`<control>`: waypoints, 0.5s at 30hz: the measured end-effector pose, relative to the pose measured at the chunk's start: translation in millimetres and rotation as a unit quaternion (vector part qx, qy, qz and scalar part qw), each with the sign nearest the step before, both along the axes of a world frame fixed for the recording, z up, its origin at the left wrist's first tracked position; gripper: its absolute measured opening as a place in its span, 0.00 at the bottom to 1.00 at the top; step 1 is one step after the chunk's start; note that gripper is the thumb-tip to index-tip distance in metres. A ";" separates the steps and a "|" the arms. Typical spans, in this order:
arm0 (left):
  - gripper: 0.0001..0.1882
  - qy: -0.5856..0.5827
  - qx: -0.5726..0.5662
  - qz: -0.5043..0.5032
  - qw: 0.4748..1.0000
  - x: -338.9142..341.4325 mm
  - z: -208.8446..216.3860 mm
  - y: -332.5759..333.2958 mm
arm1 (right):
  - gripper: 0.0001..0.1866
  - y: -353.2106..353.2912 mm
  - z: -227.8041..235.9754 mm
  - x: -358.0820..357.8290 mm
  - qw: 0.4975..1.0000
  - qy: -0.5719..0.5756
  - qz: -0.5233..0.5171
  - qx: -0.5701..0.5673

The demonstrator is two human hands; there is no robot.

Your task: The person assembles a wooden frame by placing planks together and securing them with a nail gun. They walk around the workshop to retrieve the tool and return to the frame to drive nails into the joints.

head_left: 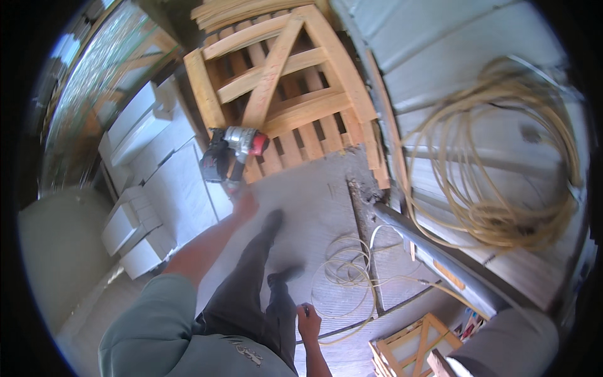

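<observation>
Carrying the nail gun toward the wooden frame at upper centre of the frame.
Your left hand is stretched forward, closed on the gun's handle just below the frame's lower edge; you likely need to set its nose on a slat next. Your right hand hangs low, loosely curled, apparently empty.

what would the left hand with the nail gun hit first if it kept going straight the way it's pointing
Probably the wooden pallet frame: the left hand holds the nail gun aimed at its lower edge, though depth is unclear.
</observation>
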State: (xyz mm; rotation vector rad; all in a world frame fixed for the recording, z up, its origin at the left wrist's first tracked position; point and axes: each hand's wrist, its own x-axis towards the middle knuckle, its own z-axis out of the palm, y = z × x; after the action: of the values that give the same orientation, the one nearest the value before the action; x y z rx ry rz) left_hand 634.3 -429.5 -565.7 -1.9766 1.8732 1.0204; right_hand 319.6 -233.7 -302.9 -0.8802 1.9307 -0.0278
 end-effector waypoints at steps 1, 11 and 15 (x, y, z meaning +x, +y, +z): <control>0.18 0.076 0.059 0.086 0.992 -20.4 11.1 19.0 | 0.18 -1.8 3.2 3.1 1.000 -0.012 -0.017 -0.015; 0.23 0.541 0.484 0.232 0.648 -217.1 218.6 227.0 | 0.15 56.4 65.2 -22.2 0.907 -0.100 -0.360 -0.197; 0.21 0.484 0.513 0.246 0.665 -285.2 269.7 286.7 | 0.15 114.4 82.2 -78.6 0.841 -0.092 -0.454 -0.278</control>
State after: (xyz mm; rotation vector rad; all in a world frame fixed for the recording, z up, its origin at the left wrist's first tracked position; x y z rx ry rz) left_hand 349.2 -142.8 -296.0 -1.1656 0.4228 2.8234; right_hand 241.0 -119.3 -220.7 -0.2004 2.0062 -1.2414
